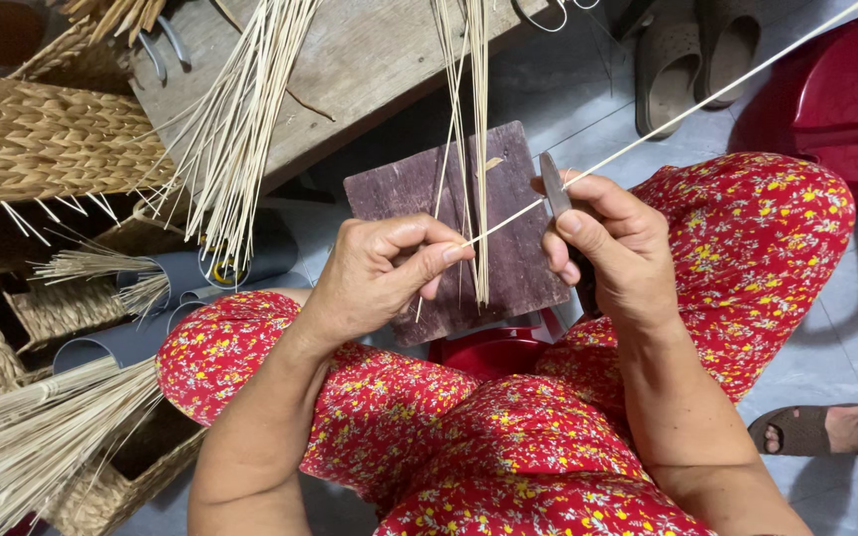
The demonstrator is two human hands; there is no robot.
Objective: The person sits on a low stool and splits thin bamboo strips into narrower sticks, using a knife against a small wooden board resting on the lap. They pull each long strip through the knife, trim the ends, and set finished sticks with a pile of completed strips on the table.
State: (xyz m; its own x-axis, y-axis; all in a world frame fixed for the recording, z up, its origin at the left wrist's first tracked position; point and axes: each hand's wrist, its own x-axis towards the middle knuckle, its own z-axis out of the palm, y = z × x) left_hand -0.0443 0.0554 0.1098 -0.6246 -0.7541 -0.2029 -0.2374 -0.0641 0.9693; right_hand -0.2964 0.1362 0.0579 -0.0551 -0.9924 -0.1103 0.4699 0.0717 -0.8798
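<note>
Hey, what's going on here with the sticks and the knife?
A seated person in red flowered clothes is working a long thin cane strip. The left hand pinches its near end, while the right hand holds a small knife against it. A dark wooden board lies beneath the hands, with more strips hanging off a bench and woven baskets nearby.

Woven baskets [37, 139] sit stacked to my left, beside a wooden bench [350, 60] with loose bundles of pale reed [230, 129] hanging over its edge. Grey rolled tubes [181, 278] lie under them, stuffed with more stalks. A dark wooden board [508, 258] rests ahead of my flowered red dress [747, 248]. Brown sandals [692, 60] lie on the tiled floor [856, 328], near a red plastic stool [846, 99].
</note>
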